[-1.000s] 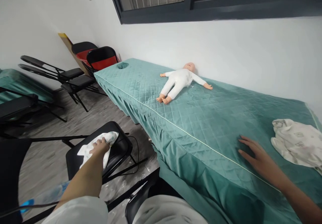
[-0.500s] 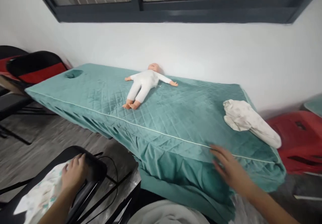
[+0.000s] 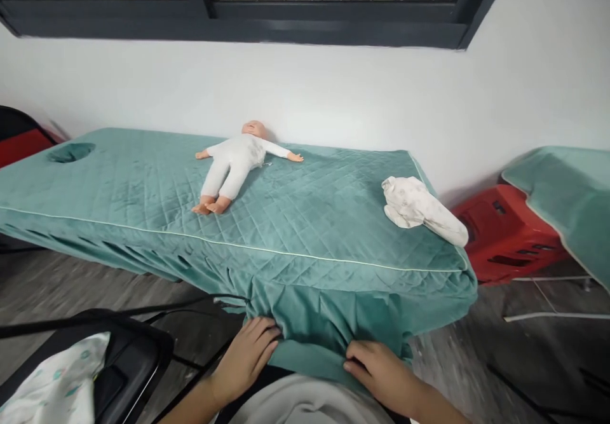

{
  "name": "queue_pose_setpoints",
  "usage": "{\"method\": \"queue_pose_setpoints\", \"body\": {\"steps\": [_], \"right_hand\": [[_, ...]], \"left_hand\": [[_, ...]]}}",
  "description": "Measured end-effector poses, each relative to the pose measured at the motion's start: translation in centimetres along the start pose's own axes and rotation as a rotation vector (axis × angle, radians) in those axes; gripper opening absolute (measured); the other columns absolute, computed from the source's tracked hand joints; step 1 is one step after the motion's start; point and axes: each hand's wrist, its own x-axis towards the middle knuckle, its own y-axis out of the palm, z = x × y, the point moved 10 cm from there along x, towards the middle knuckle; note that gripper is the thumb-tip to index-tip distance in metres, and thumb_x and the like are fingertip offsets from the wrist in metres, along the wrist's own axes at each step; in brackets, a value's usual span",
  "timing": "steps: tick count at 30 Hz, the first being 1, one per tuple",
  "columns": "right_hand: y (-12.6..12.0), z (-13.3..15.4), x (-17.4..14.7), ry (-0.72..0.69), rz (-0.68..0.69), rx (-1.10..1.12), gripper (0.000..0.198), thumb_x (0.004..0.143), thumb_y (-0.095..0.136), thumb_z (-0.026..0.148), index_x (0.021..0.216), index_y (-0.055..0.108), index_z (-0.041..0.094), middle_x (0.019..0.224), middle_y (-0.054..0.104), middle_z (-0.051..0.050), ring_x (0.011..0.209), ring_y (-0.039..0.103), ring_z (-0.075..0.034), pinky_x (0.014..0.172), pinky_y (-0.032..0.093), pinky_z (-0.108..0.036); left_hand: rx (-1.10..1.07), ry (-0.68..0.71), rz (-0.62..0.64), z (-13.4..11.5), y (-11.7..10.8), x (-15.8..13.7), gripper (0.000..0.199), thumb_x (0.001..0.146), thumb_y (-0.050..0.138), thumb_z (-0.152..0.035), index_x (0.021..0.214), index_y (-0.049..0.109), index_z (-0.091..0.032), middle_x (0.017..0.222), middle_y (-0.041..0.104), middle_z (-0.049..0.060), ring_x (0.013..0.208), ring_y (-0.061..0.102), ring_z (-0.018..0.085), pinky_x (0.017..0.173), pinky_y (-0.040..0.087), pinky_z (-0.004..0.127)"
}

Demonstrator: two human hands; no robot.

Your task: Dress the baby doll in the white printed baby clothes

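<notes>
My left hand (image 3: 245, 354) is closed on the near edge of the green bed skirt (image 3: 312, 313), close to my lap. Further right, my right hand (image 3: 381, 370) pinches the same cloth, its thumb and fingers curled round a fold. Beyond them stretches the quilted green massage bed (image 3: 305, 220). A baby doll (image 3: 233, 163) in a white cloth body lies on its back there, arms spread and feet toward me. Near the bed's right end rests a crumpled pale garment (image 3: 419, 205), out of reach of both hands.
At lower left a black folding chair (image 3: 138, 348) holds a white patterned cloth (image 3: 61, 379). A red plastic stool (image 3: 509, 233) stands past the bed's right end, beside another green-covered bed (image 3: 567, 189). A white wall (image 3: 362, 93) and a barred window run behind.
My left hand has left the patterned cloth on the chair and moved right to the bed skirt. My right hand has come down and inward onto it. The view has turned right.
</notes>
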Motion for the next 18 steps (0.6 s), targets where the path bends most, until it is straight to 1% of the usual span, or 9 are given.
{"method": "queue_pose_setpoints", "body": {"steps": [2, 4, 8, 10, 11, 13, 15, 17, 18], "right_hand": [[-0.1, -0.1, -0.2, 0.006, -0.018, 0.078, 0.022, 0.101, 0.048, 0.037, 0.093, 0.063, 0.022, 0.091, 0.069, -0.002, 0.089, 0.064, -0.018, 0.077, 0.041, -0.027], [-0.4, 0.0, -0.4, 0.012, -0.025, 0.176, 0.022, 0.099, 0.05, 0.037, 0.088, 0.061, 0.021, 0.085, 0.067, -0.001, 0.083, 0.061, -0.016, 0.075, 0.04, -0.025], [-1.2, 0.5, -0.7, 0.02, 0.0, 0.351, 0.023, 0.094, 0.054, 0.035, 0.077, 0.057, 0.019, 0.074, 0.057, 0.002, 0.075, 0.053, -0.013, 0.071, 0.037, -0.024], [-1.7, 0.6, -1.0, 0.039, 0.022, 0.416, 0.023, 0.093, 0.055, 0.035, 0.076, 0.056, 0.019, 0.072, 0.052, 0.003, 0.073, 0.049, -0.012, 0.069, 0.036, -0.023], [-1.7, 0.7, -1.2, 0.043, 0.047, 0.447, 0.023, 0.092, 0.056, 0.035, 0.076, 0.055, 0.018, 0.071, 0.051, 0.003, 0.072, 0.048, -0.012, 0.067, 0.035, -0.023], [-1.2, 0.8, -1.6, 0.033, 0.126, 0.493, 0.023, 0.089, 0.058, 0.036, 0.076, 0.056, 0.018, 0.071, 0.049, 0.004, 0.07, 0.045, -0.011, 0.065, 0.034, -0.022], [0.2, 0.8, -2.4, 0.029, 0.26, 0.521, 0.022, 0.086, 0.062, 0.038, 0.078, 0.058, 0.018, 0.07, 0.048, 0.004, 0.067, 0.043, -0.01, 0.061, 0.033, -0.021], [1.5, 0.1, -3.1, 0.066, 0.368, 0.492, 0.021, 0.084, 0.065, 0.038, 0.083, 0.062, 0.018, 0.072, 0.051, 0.004, 0.067, 0.044, -0.009, 0.059, 0.033, -0.021], [1.7, -0.4, -3.4, 0.09, 0.388, 0.45, 0.02, 0.083, 0.066, 0.038, 0.085, 0.063, 0.018, 0.073, 0.053, 0.004, 0.068, 0.046, -0.009, 0.06, 0.034, -0.02]], "left_hand": [[-0.031, -0.024, 0.023, -0.6, 0.0, 0.6, 0.023, 0.101, 0.047, -0.03, 0.093, 0.067, -0.022, 0.093, 0.07, 0.004, 0.087, 0.063, 0.018, 0.086, 0.05, 0.031], [-0.04, -0.037, 0.007, -0.7, -0.4, 0.9, 0.027, 0.102, 0.046, -0.029, 0.082, 0.062, -0.02, 0.083, 0.067, 0.003, 0.079, 0.06, 0.018, 0.082, 0.049, 0.031], [-0.11, -0.052, -0.033, -1.3, -1.6, 0.7, 0.029, 0.101, 0.045, -0.024, 0.074, 0.054, -0.019, 0.077, 0.062, 0.002, 0.073, 0.056, 0.016, 0.074, 0.045, 0.028], [-0.19, -0.083, -0.019, -1.8, -2.1, 0.3, 0.033, 0.102, 0.042, -0.022, 0.07, 0.048, -0.019, 0.072, 0.058, 0.001, 0.069, 0.054, 0.014, 0.067, 0.041, 0.026], [-0.238, -0.104, 0.008, -2.1, -2.1, 0.1, 0.035, 0.103, 0.04, -0.022, 0.068, 0.045, -0.019, 0.07, 0.055, 0.001, 0.067, 0.053, 0.013, 0.065, 0.039, 0.025], [-0.326, -0.151, 0.11, -2.6, -1.5, -0.5, 0.04, 0.105, 0.037, -0.026, 0.065, 0.038, -0.019, 0.065, 0.05, -0.001, 0.062, 0.052, 0.011, 0.06, 0.036, 0.024], [-0.37, -0.187, 0.267, -3.1, -0.3, -1.3, 0.044, 0.106, 0.035, -0.031, 0.064, 0.034, -0.018, 0.062, 0.048, -0.002, 0.058, 0.051, 0.009, 0.057, 0.034, 0.023], [-0.33, -0.137, 0.415, -3.9, 0.8, -1.8, 0.042, 0.105, 0.038, -0.033, 0.066, 0.039, -0.018, 0.063, 0.053, -0.003, 0.057, 0.052, 0.009, 0.056, 0.032, 0.025], [-0.279, -0.078, 0.455, -4.4, 1.0, -1.7, 0.039, 0.105, 0.04, -0.033, 0.069, 0.044, -0.019, 0.067, 0.058, -0.002, 0.059, 0.054, 0.01, 0.056, 0.032, 0.026]]}}
